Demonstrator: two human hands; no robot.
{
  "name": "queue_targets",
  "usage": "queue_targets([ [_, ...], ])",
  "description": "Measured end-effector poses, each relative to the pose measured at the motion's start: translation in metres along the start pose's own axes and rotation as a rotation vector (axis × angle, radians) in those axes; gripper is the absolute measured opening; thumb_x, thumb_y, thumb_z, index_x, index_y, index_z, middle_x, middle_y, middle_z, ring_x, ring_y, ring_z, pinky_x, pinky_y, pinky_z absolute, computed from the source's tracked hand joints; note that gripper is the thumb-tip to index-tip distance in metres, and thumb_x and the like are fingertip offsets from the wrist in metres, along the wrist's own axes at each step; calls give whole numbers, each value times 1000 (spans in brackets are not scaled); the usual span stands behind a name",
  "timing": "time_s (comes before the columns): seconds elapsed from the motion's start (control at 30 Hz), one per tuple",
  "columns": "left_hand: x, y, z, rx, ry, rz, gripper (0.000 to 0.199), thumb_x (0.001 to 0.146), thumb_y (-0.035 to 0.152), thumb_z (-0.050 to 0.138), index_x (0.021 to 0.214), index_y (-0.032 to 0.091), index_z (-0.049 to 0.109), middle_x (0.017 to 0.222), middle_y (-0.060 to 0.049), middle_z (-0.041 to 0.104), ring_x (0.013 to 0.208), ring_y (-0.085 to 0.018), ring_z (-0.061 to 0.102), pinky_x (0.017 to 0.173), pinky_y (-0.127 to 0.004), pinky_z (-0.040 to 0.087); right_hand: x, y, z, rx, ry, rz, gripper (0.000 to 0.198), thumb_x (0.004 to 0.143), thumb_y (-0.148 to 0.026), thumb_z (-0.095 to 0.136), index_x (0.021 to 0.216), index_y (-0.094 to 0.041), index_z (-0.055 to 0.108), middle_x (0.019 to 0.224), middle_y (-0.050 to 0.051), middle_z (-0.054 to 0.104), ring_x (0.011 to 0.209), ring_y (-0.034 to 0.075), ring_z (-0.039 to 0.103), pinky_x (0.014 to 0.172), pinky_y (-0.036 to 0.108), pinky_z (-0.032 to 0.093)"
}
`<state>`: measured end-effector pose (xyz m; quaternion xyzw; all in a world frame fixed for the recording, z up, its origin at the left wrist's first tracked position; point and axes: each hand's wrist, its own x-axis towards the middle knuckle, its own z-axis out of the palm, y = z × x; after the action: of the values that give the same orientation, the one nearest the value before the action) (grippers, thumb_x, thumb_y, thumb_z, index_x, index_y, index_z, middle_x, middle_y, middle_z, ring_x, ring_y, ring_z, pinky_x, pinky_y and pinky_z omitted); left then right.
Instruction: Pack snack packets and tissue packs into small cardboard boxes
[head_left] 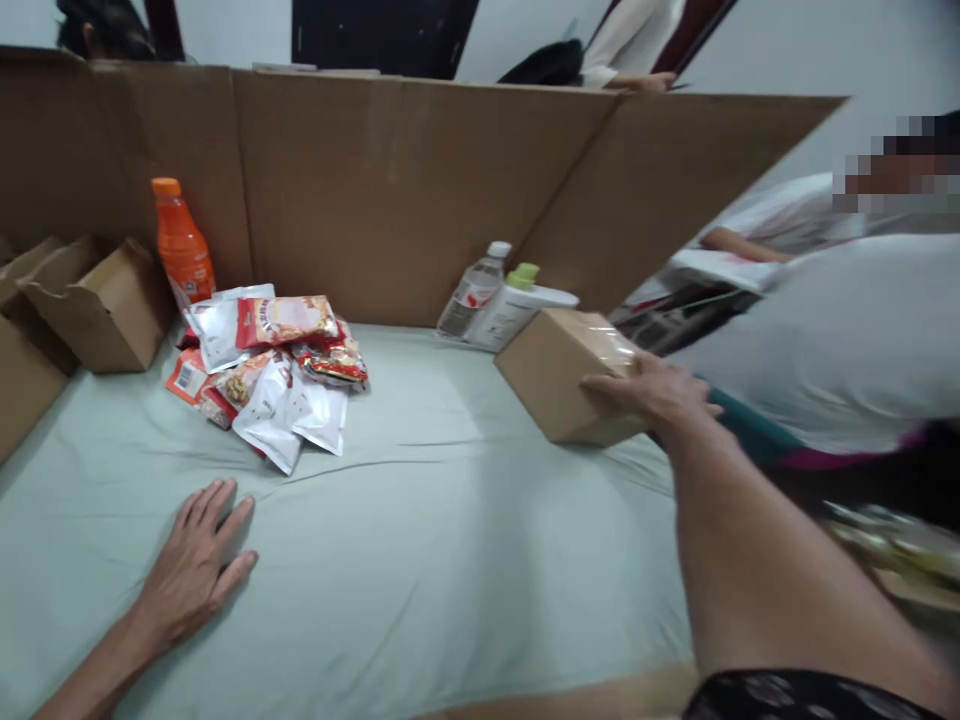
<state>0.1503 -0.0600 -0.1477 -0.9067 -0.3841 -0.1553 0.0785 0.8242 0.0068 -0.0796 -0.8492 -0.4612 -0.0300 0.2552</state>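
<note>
My right hand (651,395) grips a small brown cardboard box (544,375) with clear tape on top, at the right side of the cloth-covered table. The box is tilted, and its base is partly out of sight. My left hand (199,560) lies flat on the pale green cloth (420,570), fingers spread and holding nothing. Beyond it is a heap of snack packets: white sachets (268,415), a red and cream packet (289,320) on top, and other red packets (330,355). Just behind the box stand a white bottle with a green cap (510,310) and a clear plastic bottle (472,295).
An orange drink bottle (184,250) stands behind the packets. Open cardboard boxes (124,300) are at the left. A tall cardboard panel (322,190) walls off the table's back. Another person in a white top (825,340) is close on the right; more people are behind the panel.
</note>
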Motion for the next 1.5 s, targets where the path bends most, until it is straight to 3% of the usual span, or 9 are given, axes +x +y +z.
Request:
queue_targets([
  [0.1, 0, 5, -3, -47, -73, -55, 50, 103, 41, 47, 148, 22, 53, 156, -18, 48, 144, -36, 46, 116, -56, 41, -17, -18, -4, 53, 102, 325, 88, 65, -67, 76, 140, -23, 62, 144, 32, 50, 139, 62, 37, 102, 85, 24],
  [0.27, 1, 13, -6, -217, -208, -175, 54, 98, 38, 57, 149, 21, 53, 161, -20, 43, 149, -39, 39, 121, -63, 33, -101, -61, 11, 179, 421, -49, 57, 90, -67, 50, 141, -43, 59, 157, 19, 43, 148, 53, 32, 110, 79, 24],
  [0.47, -1, 21, -4, -301, -139, -241, 56, 88, 39, 70, 142, 22, 61, 157, -17, 50, 146, -37, 46, 119, -58, 39, -237, -169, 107, 209, -92, -554, 47, 87, -61, 54, 107, -24, 75, 120, 17, 73, 113, 37, 69, 95, 57, 56],
  [0.57, 2, 2, -13, -351, -13, -312, 61, 84, 40, 74, 141, 21, 60, 155, -18, 52, 141, -33, 52, 113, -49, 49, -300, -220, 133, 127, -317, -816, 51, 93, -54, 56, 131, -23, 68, 144, 17, 63, 132, 36, 60, 104, 56, 52],
  [0.67, 15, -49, -36, -366, 186, -476, 73, 86, 43, 71, 151, 19, 48, 157, -19, 48, 145, -33, 47, 119, -51, 42, -339, -245, 134, 139, -358, -995, 53, 97, -47, 56, 144, -23, 60, 157, 15, 52, 143, 34, 51, 111, 55, 47],
  [0.87, 87, -176, -66, -283, 531, -941, 124, 73, 43, 85, 165, 16, 5, 172, -25, 10, 160, -42, 12, 128, -60, 17, -352, -243, 128, 165, -271, -1063, 57, 100, -42, 54, 153, -21, 51, 161, 16, 47, 147, 34, 46, 114, 54, 43],
  [1.07, 156, -225, -40, -306, 577, -1204, 130, 68, 29, 89, 164, 9, 4, 168, -34, 6, 156, -51, 19, 125, -66, 21, -351, -241, 127, 199, -272, -1057, 62, 100, -43, 56, 157, -22, 45, 162, 15, 46, 147, 35, 46, 113, 53, 45],
  [1.23, 136, -219, -55, -378, 571, -1137, 99, 95, 47, 54, 163, 3, -3, 163, -22, 21, 151, -45, 27, 121, -57, 24, -349, -246, 123, 211, -331, -1023, 59, 99, -45, 57, 153, -23, 50, 161, 15, 47, 147, 36, 46, 113, 57, 45],
  [1.5, 7, -131, -102, -332, 566, -1063, 129, 74, 34, 80, 159, -9, -8, 163, -35, 16, 152, -50, 18, 129, -60, 17, -344, -262, 113, 226, -439, -947, 55, 94, -42, 62, 143, -16, 61, 156, 20, 52, 145, 38, 49, 115, 61, 43],
])
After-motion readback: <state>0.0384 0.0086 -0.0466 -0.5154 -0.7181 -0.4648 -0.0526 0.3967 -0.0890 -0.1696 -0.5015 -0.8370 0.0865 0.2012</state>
